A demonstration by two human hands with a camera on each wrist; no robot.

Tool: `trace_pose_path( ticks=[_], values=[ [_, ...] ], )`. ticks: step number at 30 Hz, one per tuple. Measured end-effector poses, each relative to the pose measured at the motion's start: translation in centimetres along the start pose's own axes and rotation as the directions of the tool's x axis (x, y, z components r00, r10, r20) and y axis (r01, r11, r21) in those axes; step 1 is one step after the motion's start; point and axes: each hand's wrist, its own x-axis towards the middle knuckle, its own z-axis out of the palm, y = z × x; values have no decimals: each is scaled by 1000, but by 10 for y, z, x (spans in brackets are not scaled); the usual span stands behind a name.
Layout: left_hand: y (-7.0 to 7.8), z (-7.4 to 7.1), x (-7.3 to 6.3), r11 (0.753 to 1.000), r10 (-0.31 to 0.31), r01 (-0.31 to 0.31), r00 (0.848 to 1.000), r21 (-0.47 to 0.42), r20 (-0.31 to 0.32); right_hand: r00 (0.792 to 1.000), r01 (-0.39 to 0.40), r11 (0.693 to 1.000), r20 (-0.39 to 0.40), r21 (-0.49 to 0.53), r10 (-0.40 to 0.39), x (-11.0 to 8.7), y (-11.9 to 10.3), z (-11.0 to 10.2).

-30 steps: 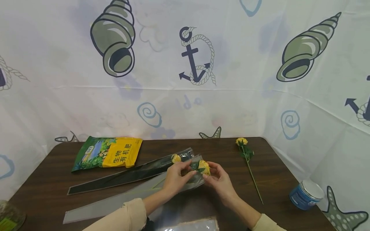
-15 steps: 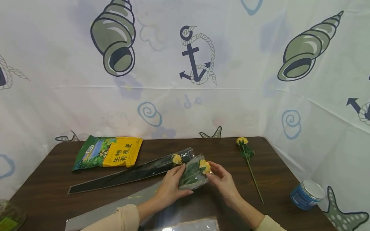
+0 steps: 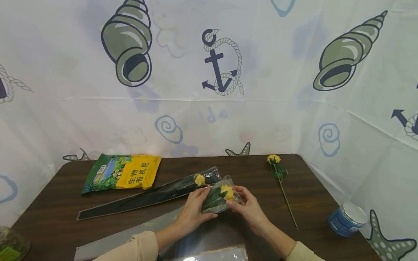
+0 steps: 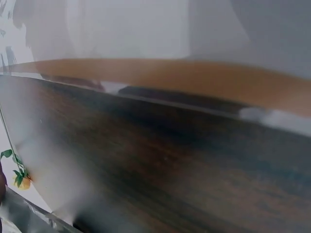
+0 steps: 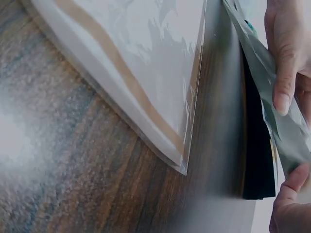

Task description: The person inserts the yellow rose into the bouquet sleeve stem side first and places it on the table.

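Note:
A yellow artificial rose with green leaves lies inside a clear-and-grey plastic flower sleeve. My left hand holds the sleeve just below the bloom, thumb towards me and fingers on the far side. At the sleeve's mouth, my right hand pinches the film beside the bloom between thumb and fingers. The right wrist view has both hands along the grey sleeve. Behind them lies a black sleeve with another yellow rose at its wide end. The left hand and forearm cover part of the held sleeve.
A single yellow rose lies on the brown table at the right. A blue tin stands near the right edge. A yellow-green fertiliser bag lies back left, a jar front left. Clear sleeves lie in front.
The left hand has shifted down the sleeve, away from the bloom. The rose head now sits further inside the film, and the right hand has moved from the bloom to the sleeve's mouth.

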Motion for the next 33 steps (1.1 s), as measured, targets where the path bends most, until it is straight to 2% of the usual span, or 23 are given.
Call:
trace_pose_path(
  ticks=[8, 19, 24, 27, 30, 33],
  values=[
    [-2, 1, -2, 999, 33, -33, 999, 11, -1, 993, -26, 999, 116, -40, 31, 0, 3, -11],
    [-1, 3, -2, 998, 61, -61, 998, 2, 10, 978, -87, 996, 190, -25, 90, -1, 2, -6],
    [-3, 3, -3, 997, 76, -75, 997, 35, -15, 975, -88, 995, 200, -37, 94, -2, 3, -4],
    [-5, 1, -3, 995, 83, -82, 996, 55, -14, 987, -68, 998, 143, -16, 70, -5, 5, -3],
    [-6, -1, -2, 994, 87, -87, 996, 66, 12, 999, -36, 999, 3, 29, 36, -10, 6, -3],
    [-7, -3, -2, 992, 88, -92, 995, 81, 47, 991, -27, 1000, -129, 11, 28, -14, 8, -4]
  ],
)
